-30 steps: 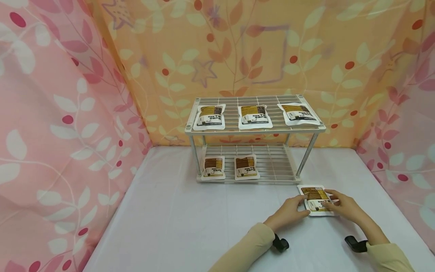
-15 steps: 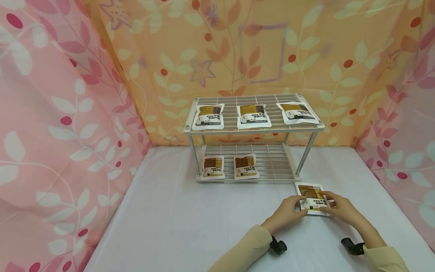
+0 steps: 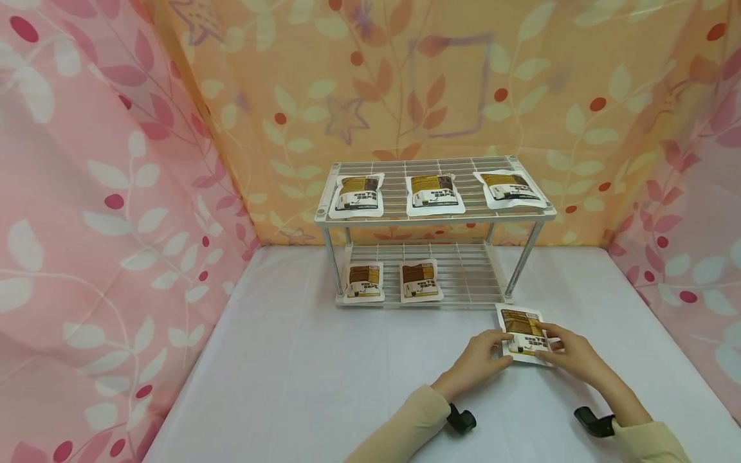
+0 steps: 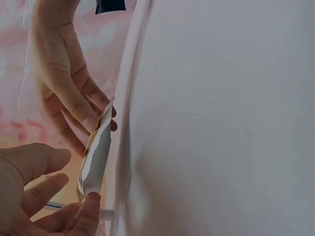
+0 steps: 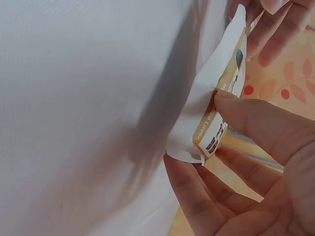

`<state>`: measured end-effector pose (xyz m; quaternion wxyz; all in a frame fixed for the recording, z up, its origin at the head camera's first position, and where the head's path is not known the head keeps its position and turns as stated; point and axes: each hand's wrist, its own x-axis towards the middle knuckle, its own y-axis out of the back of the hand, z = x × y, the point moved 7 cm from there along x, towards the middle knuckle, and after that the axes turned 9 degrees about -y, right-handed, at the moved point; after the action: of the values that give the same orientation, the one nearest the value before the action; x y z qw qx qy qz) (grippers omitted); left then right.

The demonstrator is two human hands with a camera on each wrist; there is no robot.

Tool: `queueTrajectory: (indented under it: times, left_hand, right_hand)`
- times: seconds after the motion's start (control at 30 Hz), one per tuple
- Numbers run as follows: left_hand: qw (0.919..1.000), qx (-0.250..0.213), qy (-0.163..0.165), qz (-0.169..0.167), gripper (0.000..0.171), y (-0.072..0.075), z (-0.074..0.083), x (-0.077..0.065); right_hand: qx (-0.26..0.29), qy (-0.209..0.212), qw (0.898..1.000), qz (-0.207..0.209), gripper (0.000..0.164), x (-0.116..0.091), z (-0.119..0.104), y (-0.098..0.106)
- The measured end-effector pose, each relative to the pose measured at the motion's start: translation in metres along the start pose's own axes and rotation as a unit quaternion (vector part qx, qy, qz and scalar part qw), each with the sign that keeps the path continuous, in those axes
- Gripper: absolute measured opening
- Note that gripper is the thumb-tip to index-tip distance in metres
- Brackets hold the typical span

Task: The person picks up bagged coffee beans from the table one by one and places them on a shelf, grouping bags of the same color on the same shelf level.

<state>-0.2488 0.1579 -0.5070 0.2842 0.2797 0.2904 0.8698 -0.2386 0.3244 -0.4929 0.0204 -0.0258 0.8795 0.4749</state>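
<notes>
A flat white, brown and gold coffee pouch (image 3: 523,325) is held between my hands in front of the rack's right end. My right hand (image 3: 573,355) pinches its right side, thumb on the printed face and fingers underneath, as the right wrist view shows. My left hand (image 4: 44,189) is at the pouch's left edge, fingers loosely spread; one fingertip touches the pouch (image 4: 98,157) while the thumb stands apart from it. In the right wrist view the pouch (image 5: 206,105) is tilted above the white tabletop, with a shadow below.
A two-tier white wire rack (image 3: 471,276) stands at the back. Its upper shelf bears three similar pouches: left (image 3: 357,196), middle (image 3: 435,195) and right (image 3: 511,190). Two more, an outer pouch (image 3: 364,283) and an inner pouch (image 3: 419,281), lie on the lower shelf's left half.
Both hands and the pouch have shifted a little left and toward the rack. The pouches on the rack stay where they were.
</notes>
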Motion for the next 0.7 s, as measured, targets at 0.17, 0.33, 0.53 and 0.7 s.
queueTrajectory:
  times: [0.17,0.33,0.53,0.7]
  left_hand:
    - [0.9996,-0.001,0.024,0.011,0.041,0.007,-0.007,-0.003]
    - [0.9985,-0.019,0.037,0.035,0.042,0.015,-0.016,-0.005]
    - [0.9967,-0.021,0.042,0.066,0.041,0.027,-0.024,-0.009]
    - [0.9954,-0.023,0.043,0.083,0.041,0.033,-0.031,-0.012]
  right_hand:
    - [0.010,0.007,1.000,0.015,0.064,0.002,-0.008,-0.004]
    - [0.019,0.023,0.999,0.037,0.063,0.006,-0.018,-0.008]
    - [0.031,0.051,0.995,0.074,0.059,0.010,-0.032,-0.010]
    - [0.035,0.066,0.993,0.094,0.056,0.013,-0.040,-0.014]
